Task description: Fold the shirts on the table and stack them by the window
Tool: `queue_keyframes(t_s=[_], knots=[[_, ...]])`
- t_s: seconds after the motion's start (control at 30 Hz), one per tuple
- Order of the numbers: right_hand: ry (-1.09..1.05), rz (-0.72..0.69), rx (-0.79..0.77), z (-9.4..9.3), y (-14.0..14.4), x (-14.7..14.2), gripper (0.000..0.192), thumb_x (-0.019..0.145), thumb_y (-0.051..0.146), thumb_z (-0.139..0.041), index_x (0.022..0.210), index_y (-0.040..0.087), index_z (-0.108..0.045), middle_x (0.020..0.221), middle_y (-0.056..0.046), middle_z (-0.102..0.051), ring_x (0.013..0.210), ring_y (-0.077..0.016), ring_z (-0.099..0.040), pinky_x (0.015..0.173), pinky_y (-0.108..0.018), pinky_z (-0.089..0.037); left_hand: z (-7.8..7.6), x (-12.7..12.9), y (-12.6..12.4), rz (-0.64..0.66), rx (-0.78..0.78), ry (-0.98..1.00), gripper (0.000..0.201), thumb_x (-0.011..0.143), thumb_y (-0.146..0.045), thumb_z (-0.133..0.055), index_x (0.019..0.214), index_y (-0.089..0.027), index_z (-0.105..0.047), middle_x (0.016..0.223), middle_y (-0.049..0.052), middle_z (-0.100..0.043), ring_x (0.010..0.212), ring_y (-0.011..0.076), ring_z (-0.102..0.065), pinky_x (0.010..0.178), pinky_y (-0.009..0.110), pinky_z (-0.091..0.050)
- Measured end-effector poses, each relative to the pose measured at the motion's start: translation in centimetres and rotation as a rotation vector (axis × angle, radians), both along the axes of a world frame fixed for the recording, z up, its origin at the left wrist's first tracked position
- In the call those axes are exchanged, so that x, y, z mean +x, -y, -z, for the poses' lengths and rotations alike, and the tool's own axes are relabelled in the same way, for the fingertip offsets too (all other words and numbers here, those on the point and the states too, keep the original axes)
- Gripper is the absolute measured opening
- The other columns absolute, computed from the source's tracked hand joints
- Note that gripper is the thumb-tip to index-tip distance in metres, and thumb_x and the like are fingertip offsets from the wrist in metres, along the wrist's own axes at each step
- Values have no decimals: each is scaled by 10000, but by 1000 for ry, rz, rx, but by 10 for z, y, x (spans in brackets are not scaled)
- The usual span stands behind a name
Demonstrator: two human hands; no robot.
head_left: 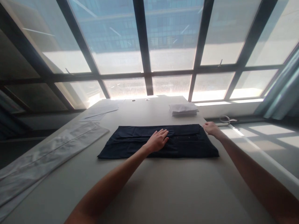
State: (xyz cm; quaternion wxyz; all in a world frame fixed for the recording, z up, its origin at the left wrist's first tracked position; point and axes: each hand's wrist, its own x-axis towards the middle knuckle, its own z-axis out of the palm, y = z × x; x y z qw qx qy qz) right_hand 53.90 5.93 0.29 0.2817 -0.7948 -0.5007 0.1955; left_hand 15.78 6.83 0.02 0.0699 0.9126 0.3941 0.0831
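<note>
Flat on table (163,186), dark folded garment (140,140), L hand (158,140) open pressing it, R hand (210,128) gripping its corner

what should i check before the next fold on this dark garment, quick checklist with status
1. Left hand flat on the dark garment, pinning its middle: ok.
2. Right hand at the garment's far right corner: ok; whether it actually grips the cloth: cannot tell.
3. Garment lying flat in a tidy rectangle, edges roughly square to the table: ok.
4. Bare table surface in front of the garment for folding toward the person: ok.
5. Stack of folded white cloth sits apart from the garment, beyond its far edge: ok.
6. Clear plastic sheets on the left lie apart from the garment's left edge: ok.
</note>
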Motion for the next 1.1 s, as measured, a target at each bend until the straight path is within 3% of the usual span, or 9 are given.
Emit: queue_keyframes(t_s=[0.1,0.27,0.4,0.5,0.6,0.87,1.0,1.1], knots=[[-142,-22,-113,-9,11,-1,218,878,318,-687,736,153,-672,702,-85,-694,689,-229,-696,582,-300,-588,5,30,9,63,-19,17,564,1075,-429,-322,1603,-233,-362,1662,76,-347,1561,247,-247,1255,486,-239],[-293,-64,-259,-22,23,-9,209,842,286,-750,706,169,-642,581,-16,-590,555,-140,-588,507,-229,-525,19,44,9,34,-32,33,581,1069,-425,-330,1608,-210,-353,1668,92,-327,1571,248,-211,1263,486,-223],[-433,-166,-321,-33,30,-2,125,824,280,-766,856,174,-707,713,-32,-671,594,-130,-608,553,-225,-516,21,41,10,31,-29,49,568,1070,-419,-330,1596,-210,-378,1666,76,-336,1570,240,-215,1270,466,-207],[-553,-242,-312,-42,36,0,202,798,272,-771,972,186,-718,877,-64,-736,696,-156,-668,604,-225,-527,20,42,12,28,-24,51,566,1071,-416,-329,1589,-197,-390,1662,80,-345,1567,244,-229,1269,469,-208],[-598,-274,-252,-54,39,-8,252,848,234,-688,1082,143,-689,910,-95,-741,699,-151,-656,582,-206,-490,22,44,11,29,-11,59,562,1072,-425,-326,1587,-209,-393,1659,77,-354,1565,244,-236,1268,468,-209],[-624,-308,-113,-89,24,-55,107,837,206,-653,936,169,-638,653,16,-612,522,-115,-555,487,-203,-464,27,46,10,29,-36,178,533,1063,-403,-383,1545,-185,-446,1625,100,-418,1548,268,-280,1264,486,-223],[-507,-272,-36,-95,13,-95,116,801,199,-697,900,163,-648,589,33,-581,453,-102,-514,427,-198,-417,25,48,7,-40,-30,447,455,1031,-328,-439,1431,-155,-572,1472,134,-573,1433,271,-457,1205,417,-347],[-391,-255,22,-87,4,-129,126,800,180,-717,908,139,-669,559,30,-568,434,-100,-505,414,-201,-410,24,50,3,-126,-43,683,412,1030,-327,-416,1308,-144,-658,1266,135,-673,1232,263,-602,1110,393,-440]])
